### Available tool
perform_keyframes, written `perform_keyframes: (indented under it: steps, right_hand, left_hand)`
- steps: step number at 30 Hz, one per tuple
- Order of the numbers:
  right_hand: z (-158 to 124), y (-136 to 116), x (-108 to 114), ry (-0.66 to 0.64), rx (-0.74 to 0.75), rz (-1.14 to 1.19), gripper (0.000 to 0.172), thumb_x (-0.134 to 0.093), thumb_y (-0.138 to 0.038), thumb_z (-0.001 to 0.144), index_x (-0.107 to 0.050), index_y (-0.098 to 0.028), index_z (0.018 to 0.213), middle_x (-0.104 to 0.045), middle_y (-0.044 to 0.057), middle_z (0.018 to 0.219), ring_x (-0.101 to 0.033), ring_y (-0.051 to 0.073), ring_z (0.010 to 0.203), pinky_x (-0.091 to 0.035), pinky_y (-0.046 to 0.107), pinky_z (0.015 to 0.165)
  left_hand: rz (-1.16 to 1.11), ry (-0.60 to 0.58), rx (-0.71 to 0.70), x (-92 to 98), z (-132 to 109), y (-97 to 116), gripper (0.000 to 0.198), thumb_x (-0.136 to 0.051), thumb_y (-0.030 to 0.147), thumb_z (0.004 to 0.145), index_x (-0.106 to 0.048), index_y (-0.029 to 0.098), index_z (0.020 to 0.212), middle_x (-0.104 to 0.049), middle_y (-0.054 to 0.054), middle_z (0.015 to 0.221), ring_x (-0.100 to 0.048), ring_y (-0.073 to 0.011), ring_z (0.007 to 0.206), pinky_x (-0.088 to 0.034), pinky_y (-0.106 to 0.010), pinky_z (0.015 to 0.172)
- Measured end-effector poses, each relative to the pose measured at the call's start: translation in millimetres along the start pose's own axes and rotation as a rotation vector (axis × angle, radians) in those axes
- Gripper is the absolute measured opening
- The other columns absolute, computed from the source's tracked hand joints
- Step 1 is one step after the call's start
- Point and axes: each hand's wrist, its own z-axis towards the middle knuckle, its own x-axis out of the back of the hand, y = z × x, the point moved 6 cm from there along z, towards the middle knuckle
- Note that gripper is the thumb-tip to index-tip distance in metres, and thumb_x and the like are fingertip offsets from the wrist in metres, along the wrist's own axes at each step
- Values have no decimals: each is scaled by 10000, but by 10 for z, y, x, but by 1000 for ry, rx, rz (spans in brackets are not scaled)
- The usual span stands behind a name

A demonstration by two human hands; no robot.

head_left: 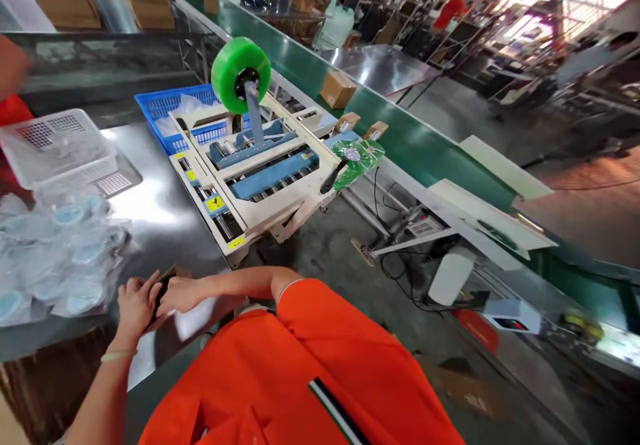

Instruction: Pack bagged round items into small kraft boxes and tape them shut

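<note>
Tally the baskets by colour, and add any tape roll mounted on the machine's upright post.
Blue basket: 1
White basket: 1
Green tape roll: 1
Total: 3

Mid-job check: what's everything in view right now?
tape roll: one, green, atop the sealing machine
sealing machine: one, cream and blue, beyond the table
crate: one, blue, behind the machine
basket: one, clear, table's left
bagged parts: heap, clear and pale blue, table's near left
conveyor: one, green, right
cardboard box: one, brown, on the conveyor
brown piece: one, dark brown, table's near edge
left hand, right hand: bare, both on the brown piece
</note>
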Motion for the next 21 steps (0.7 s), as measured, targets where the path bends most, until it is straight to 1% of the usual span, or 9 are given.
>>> perform_keyframes:
  steps: [3,5,9,11,13,14,17,19,21]
  right_hand:
    - [-7,37,-4,-50,62,265,192,-843,-210,971,-860,-283,1148,-882,-18,1118,-801,173,956,-496,237,739]
    - [0,66,-10,-48,65,482,155,-867,-143,920,-866,-237,1044,-880,-22,1074,-802,163,928,-522,214,778]
    - [80,116,-110,23,-63,830,142,-811,-36,877,-797,-177,879,-824,-19,893,-769,173,920,-555,229,861]
    - [92,159,-199,81,-172,935,128,-767,-56,879,-750,-181,855,-784,2,867,-738,187,912,-571,267,882]
    - [75,202,-288,128,-245,1016,116,-680,-90,881,-696,-199,841,-740,6,854,-700,186,867,-583,298,881]
    - [59,223,-322,156,-270,1038,116,-631,-105,872,-664,-209,832,-713,-2,838,-676,180,839,-581,304,873]
    - [-10,279,-370,262,-322,1010,119,-519,-125,813,-565,-232,790,-623,-34,776,-603,162,777,-548,299,850]
    - [-51,303,-354,301,-338,931,125,-481,-122,786,-527,-238,774,-593,-37,766,-586,160,774,-529,301,855]
    - [-55,324,-292,264,-319,825,137,-466,-120,800,-535,-237,783,-601,-21,778,-594,171,779,-528,314,855]
  left_hand:
    - [-104,37,20,17,80,62,580,-425,460,1023,-773,151,1370,-688,-185,1074,-631,-373,1079,-502,-571,1043]
    - [-168,92,68,68,121,147,589,-416,448,1021,-702,130,1425,-691,-197,1119,-624,-384,1115,-496,-605,1086]
    - [-248,220,212,271,30,270,581,-443,412,1017,-567,59,1462,-663,-254,1296,-594,-397,1269,-474,-634,1172]
    - [-188,297,399,390,-167,187,572,-574,460,980,-584,50,1379,-633,-280,1335,-573,-425,1319,-464,-659,1178]
    - [-178,254,519,412,-429,134,473,-663,479,955,-629,104,1241,-668,-215,1187,-638,-391,1185,-537,-610,1094]
    - [-202,204,522,390,-557,153,415,-685,479,956,-642,136,1186,-677,-170,1108,-663,-357,1098,-573,-563,1039]
    - [-284,49,328,268,-810,400,311,-707,445,983,-683,183,1149,-708,-120,1072,-695,-301,1038,-607,-459,979]
    - [-254,-60,184,173,-833,583,245,-699,371,996,-720,175,1141,-736,-145,1127,-703,-309,1106,-595,-453,1019]
    - [-199,-208,123,66,-746,663,177,-670,294,1003,-750,154,1075,-756,-165,1104,-710,-311,1096,-580,-444,1021]
